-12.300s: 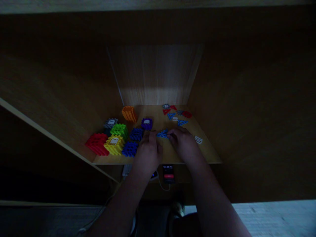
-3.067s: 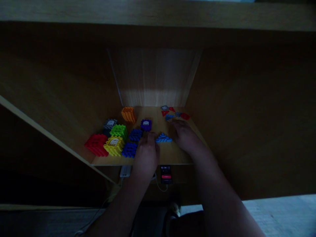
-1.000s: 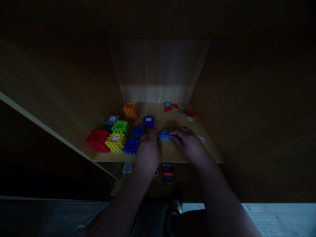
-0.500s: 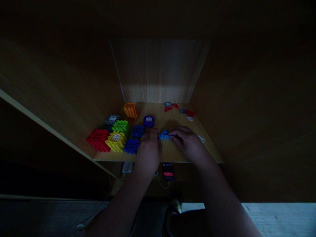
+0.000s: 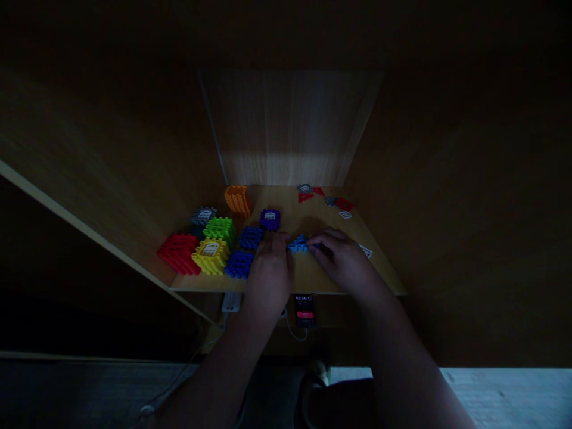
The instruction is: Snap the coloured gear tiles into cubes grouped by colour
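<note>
In dim light, my left hand [image 5: 269, 271] and my right hand [image 5: 344, 261] meet over a light-blue interlocking plastic piece [image 5: 298, 243] on a wooden desk [image 5: 313, 277]. Both hands have their fingers curled onto the piece, the left from its left side and the right from its right. Most of the piece is hidden under the fingers. Just left of my left hand stand two dark-blue cubes [image 5: 239, 263] built from the same grid panels.
Left of the hands are red [image 5: 179, 252], yellow [image 5: 210, 255], green [image 5: 218, 229], grey [image 5: 203, 215], orange [image 5: 236, 199] and purple [image 5: 270, 218] cubes. Loose red and grey flat pieces [image 5: 324, 196] lie at the back right. A phone [image 5: 304, 310] hangs below the desk edge.
Over the last second almost nothing has moved; both hands stay on the light-blue piece. About three seconds ago my right hand was further back, near the loose pieces.
</note>
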A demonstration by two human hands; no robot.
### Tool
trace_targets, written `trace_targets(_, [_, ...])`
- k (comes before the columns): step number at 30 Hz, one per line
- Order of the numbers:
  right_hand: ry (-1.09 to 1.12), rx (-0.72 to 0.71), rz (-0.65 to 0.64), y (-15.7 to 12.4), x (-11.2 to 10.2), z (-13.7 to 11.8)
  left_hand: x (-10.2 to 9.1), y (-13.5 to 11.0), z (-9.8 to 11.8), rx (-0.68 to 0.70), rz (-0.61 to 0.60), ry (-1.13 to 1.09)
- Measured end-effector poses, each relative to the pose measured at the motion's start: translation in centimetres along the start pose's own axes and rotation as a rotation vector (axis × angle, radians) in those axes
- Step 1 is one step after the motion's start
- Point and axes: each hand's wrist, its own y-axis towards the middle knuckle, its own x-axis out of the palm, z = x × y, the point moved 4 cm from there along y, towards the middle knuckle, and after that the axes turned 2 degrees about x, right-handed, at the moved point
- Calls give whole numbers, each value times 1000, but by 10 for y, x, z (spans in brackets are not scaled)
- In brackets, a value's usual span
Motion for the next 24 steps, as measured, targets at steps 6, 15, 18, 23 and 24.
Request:
trace_targets(6, [-17, 14, 3, -1, 0, 2, 0, 0, 0, -5, 7, -9])
trace_targets(15, [-11, 1, 2, 0, 0, 0, 0, -1, 1, -3, 13, 16])
trace_targets(18, [-10, 15, 12, -2, -1, -1, 0, 0, 1, -1, 10, 12])
trace_targets(23, [-91, 78, 36, -7, 1, 4, -1, 1, 2, -2, 2, 26])
trace_targets(24, [-97, 92, 38, -8, 2, 6, -1, 1, 2, 1, 6, 30])
